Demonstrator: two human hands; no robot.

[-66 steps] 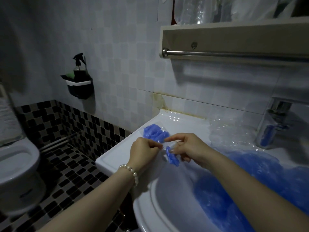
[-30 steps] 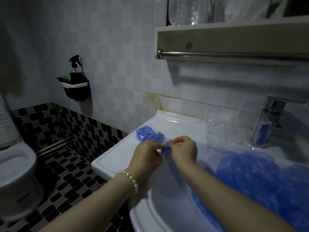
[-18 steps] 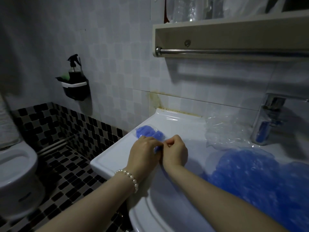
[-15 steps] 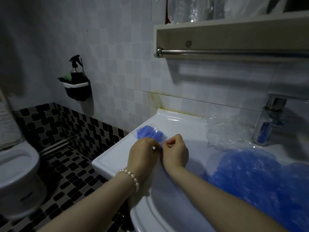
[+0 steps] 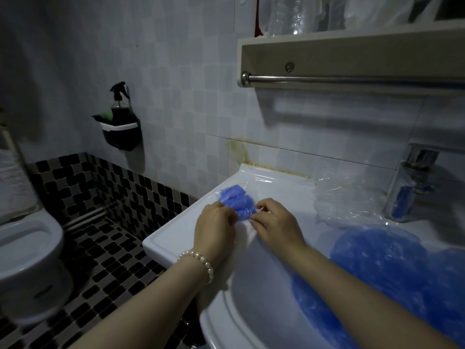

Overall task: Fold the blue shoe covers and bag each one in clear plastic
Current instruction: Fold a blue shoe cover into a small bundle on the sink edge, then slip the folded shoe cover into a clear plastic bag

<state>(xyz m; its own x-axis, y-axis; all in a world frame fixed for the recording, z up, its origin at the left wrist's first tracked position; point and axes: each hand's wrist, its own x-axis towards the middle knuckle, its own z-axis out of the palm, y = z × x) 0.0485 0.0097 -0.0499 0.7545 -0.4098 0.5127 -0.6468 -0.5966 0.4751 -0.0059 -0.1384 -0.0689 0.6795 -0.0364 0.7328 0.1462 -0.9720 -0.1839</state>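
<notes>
Pinching the folded blue shoe cover between both hands, my left hand and right hand are pulling its ends sideways on the sink ledge, each equally near.

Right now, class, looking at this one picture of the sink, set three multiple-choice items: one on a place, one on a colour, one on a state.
1. Where does the big heap of loose shoe covers lie?
A. in the sink basin
B. on the floor
C. on the shelf

2. What colour is the bracelet on the left wrist?
A. red
B. pearl white
C. green

3. What are the left hand and the right hand doing?
A. hanging idle
B. turning the tap
C. pinching a small bagged shoe cover between them

Answers: 1 A, the blue heap fills the basin's right side; 2 B, pale beads ring the wrist; 3 C, each hand's grip meets at the blue bundle.
</notes>
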